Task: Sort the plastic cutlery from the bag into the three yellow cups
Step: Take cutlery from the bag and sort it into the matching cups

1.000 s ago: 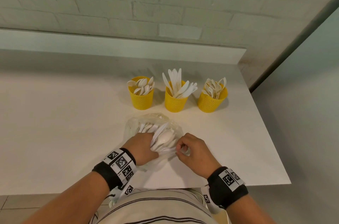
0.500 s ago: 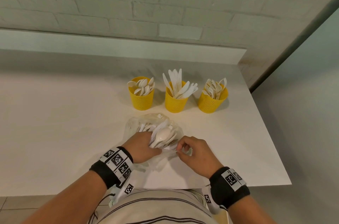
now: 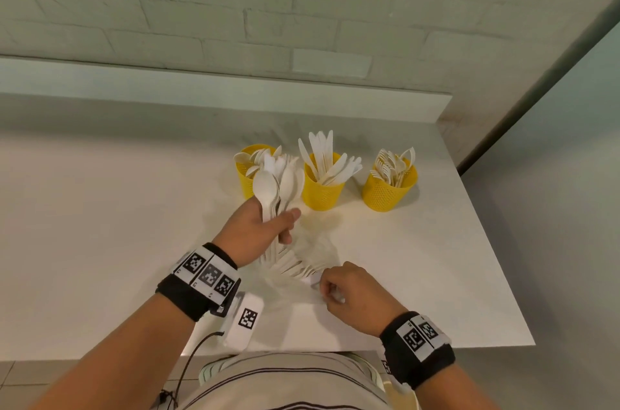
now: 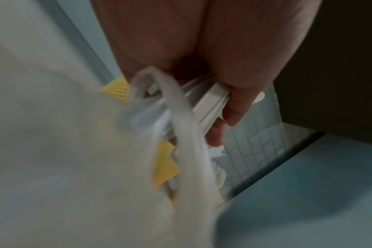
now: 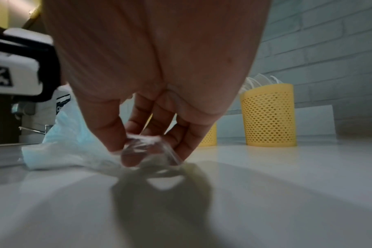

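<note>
My left hand (image 3: 265, 228) grips a bundle of white plastic spoons (image 3: 278, 184) by their handles, lifted in front of the left yellow cup (image 3: 246, 174), which holds spoons. In the left wrist view the fingers (image 4: 234, 104) curl round the handles (image 4: 208, 104). The clear plastic bag (image 3: 315, 252) lies on the white table (image 3: 100, 225); my right hand (image 3: 349, 288) pinches its near end (image 5: 146, 147) against the tabletop. The middle cup (image 3: 322, 188) holds knives, the right cup (image 3: 389, 189) forks.
The table's right edge (image 3: 496, 262) and front edge (image 3: 402, 347) are close to my right hand. A raised ledge (image 3: 201, 90) and a brick wall stand behind the cups. A wrist-camera unit with a cable (image 3: 245, 322) hangs below my left wrist.
My left hand has pulled the spoon bundle out of the bag and raised it toward the left cup. The bag has gone flat while the right hand keeps pinching its end.
</note>
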Demonstrator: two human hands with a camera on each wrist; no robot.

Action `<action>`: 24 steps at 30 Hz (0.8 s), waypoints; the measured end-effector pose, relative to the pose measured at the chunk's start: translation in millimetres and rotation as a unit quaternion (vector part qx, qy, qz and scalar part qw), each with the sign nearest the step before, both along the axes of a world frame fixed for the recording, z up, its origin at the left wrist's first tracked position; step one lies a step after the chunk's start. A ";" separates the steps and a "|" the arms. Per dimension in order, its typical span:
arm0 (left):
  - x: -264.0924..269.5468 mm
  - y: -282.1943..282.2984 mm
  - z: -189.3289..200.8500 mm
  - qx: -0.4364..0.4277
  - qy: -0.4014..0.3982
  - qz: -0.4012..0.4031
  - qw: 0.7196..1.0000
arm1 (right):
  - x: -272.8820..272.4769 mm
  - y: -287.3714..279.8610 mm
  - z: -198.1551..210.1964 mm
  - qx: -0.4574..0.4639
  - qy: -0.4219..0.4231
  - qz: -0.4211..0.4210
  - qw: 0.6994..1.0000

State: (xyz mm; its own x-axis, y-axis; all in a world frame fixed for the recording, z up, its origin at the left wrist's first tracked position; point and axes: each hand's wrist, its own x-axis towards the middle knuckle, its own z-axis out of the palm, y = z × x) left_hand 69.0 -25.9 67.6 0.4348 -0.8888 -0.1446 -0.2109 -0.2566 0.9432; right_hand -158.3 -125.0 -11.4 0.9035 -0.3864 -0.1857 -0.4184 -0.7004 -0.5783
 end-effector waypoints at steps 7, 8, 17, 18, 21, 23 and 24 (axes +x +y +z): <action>-6.4 -18.6 40.9 -0.128 0.052 0.019 0.990 | -0.4 -8.1 10.9 -0.001 -0.024 0.000 1.000; -9.0 -21.2 45.1 -0.138 0.062 0.017 0.988 | 1.6 -11.0 17.3 0.005 -0.053 -0.023 0.998; -47.0 -53.3 63.0 -0.215 0.098 -0.012 0.972 | 46.1 -26.8 102.3 0.467 -0.277 -0.261 0.799; -50.4 -57.7 62.5 -0.215 0.102 -0.012 0.971 | 49.0 -28.0 110.0 0.522 -0.280 -0.273 0.758; -63.9 -69.4 58.9 -0.220 0.106 -0.004 0.970 | 50.9 -31.9 124.7 0.608 -0.283 -0.277 0.688; -72.9 -75.3 56.6 -0.227 0.123 -0.005 0.966 | 48.4 -35.9 128.6 0.646 -0.280 -0.284 0.651; -76.8 -78.1 55.3 -0.229 0.130 -0.005 0.965 | 46.4 -38.7 128.9 0.660 -0.280 -0.286 0.636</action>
State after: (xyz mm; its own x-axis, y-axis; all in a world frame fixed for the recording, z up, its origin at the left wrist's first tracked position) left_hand -7.9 -104.0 122.9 0.4277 -0.8893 0.1619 0.0487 0.2015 0.9783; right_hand -111.9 -163.7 117.6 0.7524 -0.5229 -0.4005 0.1444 0.7242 -0.6743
